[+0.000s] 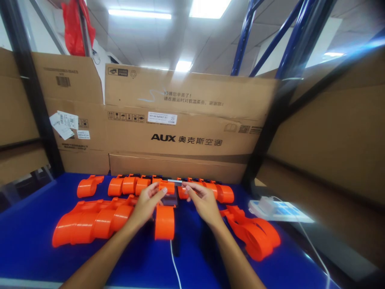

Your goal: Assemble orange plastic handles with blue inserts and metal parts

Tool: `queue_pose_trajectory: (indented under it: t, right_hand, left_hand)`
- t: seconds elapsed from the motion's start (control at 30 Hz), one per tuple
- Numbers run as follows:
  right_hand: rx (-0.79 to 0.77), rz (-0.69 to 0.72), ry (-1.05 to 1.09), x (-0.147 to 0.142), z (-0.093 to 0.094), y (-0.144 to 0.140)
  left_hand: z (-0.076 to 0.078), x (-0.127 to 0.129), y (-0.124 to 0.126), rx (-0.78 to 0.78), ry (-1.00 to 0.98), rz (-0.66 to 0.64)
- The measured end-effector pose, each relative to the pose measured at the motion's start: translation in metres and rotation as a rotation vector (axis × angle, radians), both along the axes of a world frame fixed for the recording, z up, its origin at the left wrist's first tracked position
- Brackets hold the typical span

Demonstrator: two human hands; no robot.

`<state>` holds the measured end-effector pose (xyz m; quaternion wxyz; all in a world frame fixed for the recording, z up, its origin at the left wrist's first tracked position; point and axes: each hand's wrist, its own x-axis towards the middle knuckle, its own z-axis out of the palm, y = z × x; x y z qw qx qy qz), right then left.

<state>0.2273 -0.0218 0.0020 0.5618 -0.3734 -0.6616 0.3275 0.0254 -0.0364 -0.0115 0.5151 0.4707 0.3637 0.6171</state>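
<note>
My left hand [149, 202] is closed on an orange tape dispenser [167, 188], thumb toward me. A thin grey serrated strip [175, 181] lies along its far edge. My right hand [203, 199] pinches the strip's right end between thumb and fingers. Just below my hands, another orange tape dispenser [164, 222] stands on the blue table. Behind it is a dark, boxy object [171, 200], partly hidden by the held dispenser. A white cable [173, 257] runs from there toward the near edge.
More orange dispensers stand in a back row [129, 186], a left group [93, 220] and a right group [254, 235]. A white power strip [288, 211] with a plug lies at the right. Cardboard [129, 136] walls the back; dark posts [267, 116] flank the blue table [27, 228].
</note>
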Motion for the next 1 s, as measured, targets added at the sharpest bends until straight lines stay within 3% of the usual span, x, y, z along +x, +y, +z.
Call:
queue_pose_trajectory:
  t: [0.23, 0.47, 0.53, 0.63, 0.73, 0.9, 1.0]
  right_hand:
    - [0.034, 0.096, -0.114, -0.003, 0.001, -0.003]
    - [0.103, 0.135, -0.277, 0.0, 0.005, 0.0]
    - [0.11, 0.159, -0.397, 0.004, 0.01, -0.003]
    - [0.107, 0.301, -0.696, 0.011, 0.014, -0.011]
    - [0.094, 0.406, -0.96, 0.014, 0.008, -0.021]
    - [0.087, 0.279, -1.094, 0.008, -0.015, -0.03]
    - [0.08, 0.222, -1.107, 0.01, -0.018, -0.027]
  left_hand:
    - [0.004, -0.001, -0.002, 0.083, 0.089, -0.134]
    - [0.003, -0.003, 0.001, 0.042, 0.089, -0.15]
    - [0.006, -0.006, 0.001, 0.001, 0.051, -0.118]
    - [0.008, -0.01, 0.001, -0.043, -0.013, -0.042]
    - [0.009, -0.011, 0.001, -0.05, -0.061, -0.028]
    - [0.009, -0.009, 0.001, -0.061, -0.042, -0.015]
    - [0.005, -0.009, 0.002, -0.067, -0.018, -0.018]
